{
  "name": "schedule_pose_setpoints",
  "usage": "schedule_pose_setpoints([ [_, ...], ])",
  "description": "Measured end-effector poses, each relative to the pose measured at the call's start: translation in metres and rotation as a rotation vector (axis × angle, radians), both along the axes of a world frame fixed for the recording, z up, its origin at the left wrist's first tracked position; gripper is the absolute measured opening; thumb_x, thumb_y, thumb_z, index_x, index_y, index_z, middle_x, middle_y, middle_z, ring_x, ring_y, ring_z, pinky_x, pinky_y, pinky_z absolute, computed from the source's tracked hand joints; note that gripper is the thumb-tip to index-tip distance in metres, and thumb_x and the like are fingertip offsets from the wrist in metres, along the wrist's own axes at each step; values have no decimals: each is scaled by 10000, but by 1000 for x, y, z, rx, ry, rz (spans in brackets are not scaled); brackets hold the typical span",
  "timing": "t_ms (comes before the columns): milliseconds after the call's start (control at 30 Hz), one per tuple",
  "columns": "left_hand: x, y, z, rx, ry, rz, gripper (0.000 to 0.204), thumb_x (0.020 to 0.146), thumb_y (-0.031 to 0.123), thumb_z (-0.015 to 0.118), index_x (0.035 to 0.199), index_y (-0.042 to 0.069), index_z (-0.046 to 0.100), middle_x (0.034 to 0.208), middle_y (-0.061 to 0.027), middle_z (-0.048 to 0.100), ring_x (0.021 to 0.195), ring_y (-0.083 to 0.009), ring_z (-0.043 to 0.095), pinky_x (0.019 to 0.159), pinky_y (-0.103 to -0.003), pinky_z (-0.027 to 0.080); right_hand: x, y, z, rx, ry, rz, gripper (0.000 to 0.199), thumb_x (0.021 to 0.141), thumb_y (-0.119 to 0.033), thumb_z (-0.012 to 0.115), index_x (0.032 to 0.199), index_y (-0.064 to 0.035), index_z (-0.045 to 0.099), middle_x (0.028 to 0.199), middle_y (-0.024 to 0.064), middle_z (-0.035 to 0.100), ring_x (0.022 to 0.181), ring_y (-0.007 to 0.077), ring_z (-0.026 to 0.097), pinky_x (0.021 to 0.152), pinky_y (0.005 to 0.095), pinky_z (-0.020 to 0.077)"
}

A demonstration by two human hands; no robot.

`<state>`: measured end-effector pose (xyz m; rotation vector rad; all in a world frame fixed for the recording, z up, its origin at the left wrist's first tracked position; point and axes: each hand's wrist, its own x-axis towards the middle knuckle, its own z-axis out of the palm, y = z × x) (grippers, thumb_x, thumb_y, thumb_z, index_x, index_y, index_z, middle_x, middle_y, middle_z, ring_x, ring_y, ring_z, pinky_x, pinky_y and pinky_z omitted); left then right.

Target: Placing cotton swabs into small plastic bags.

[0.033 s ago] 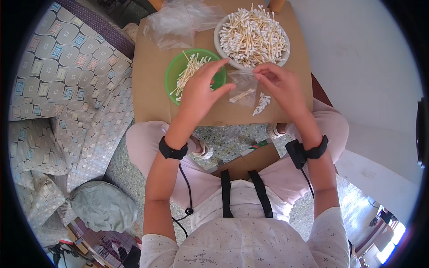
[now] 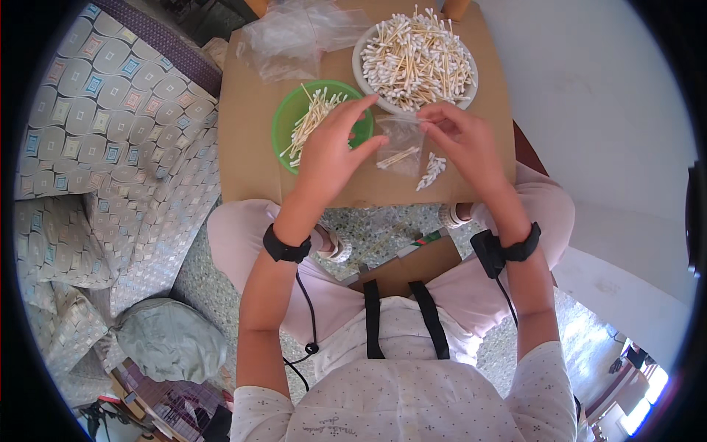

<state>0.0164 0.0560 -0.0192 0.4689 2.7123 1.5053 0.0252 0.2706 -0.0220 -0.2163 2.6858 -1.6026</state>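
A small clear plastic bag (image 2: pixel 400 140) with a few cotton swabs (image 2: pixel 398 158) in its lower part lies at the front of the cardboard-covered table. My right hand (image 2: pixel 462 140) has thumb and fingers closed at the bag's upper right corner. To the bag's left, my left hand (image 2: pixel 335 144) is open, thumb and fingers apart, its thumb tip close to the bag's edge. It partly covers a green bowl (image 2: pixel 277 132) of swabs. Beneath my right hand is a small cluster of white swab tips (image 2: pixel 432 171); whether these are inside the bag I cannot tell.
A pale round bowl (image 2: pixel 358 65) heaped with cotton swabs stands at the back right. More clear plastic bags (image 2: pixel 291 48) lie at the back left. The cardboard's front edge (image 2: pixel 368 204) is just above my knees. A white wall (image 2: pixel 582 96) is at the right, patterned fabric (image 2: pixel 132 140) at the left.
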Motion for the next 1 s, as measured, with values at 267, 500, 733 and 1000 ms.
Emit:
schedule_pose_setpoints([
  [267,-6,3,-13,-238,323,-130,210,773,99,689,980,98,653,996,-61,630,897,-252,590,733,-331,487,-3,-4,-7,-26,0,35,144,859,-126,636,980,-49,648,845,82,688,765,175,668,698,296,516],
  [500,-8,12,-14,-165,490,-34,98,809,75,627,904,80,603,884,-47,589,818,-254,578,660,-359,483,-4,-3,-7,-79,-115,76,156,892,-135,589,995,-36,652,854,59,684,725,122,612,674,269,477],
  [733,-7,10,-16,19,375,20,101,855,-29,578,942,15,605,921,-115,574,782,-225,594,669,-313,484,-6,-5,-11,-221,-44,118,170,902,-115,565,1032,-45,650,943,40,644,742,103,562,652,268,457],
  [1000,-8,7,-11,85,379,3,130,874,-19,561,977,23,628,903,-83,548,746,-187,566,654,-279,462,-4,-6,-10,98,168,182,169,883,-130,576,1035,-81,631,929,51,598,756,174,605,655,294,484],
])
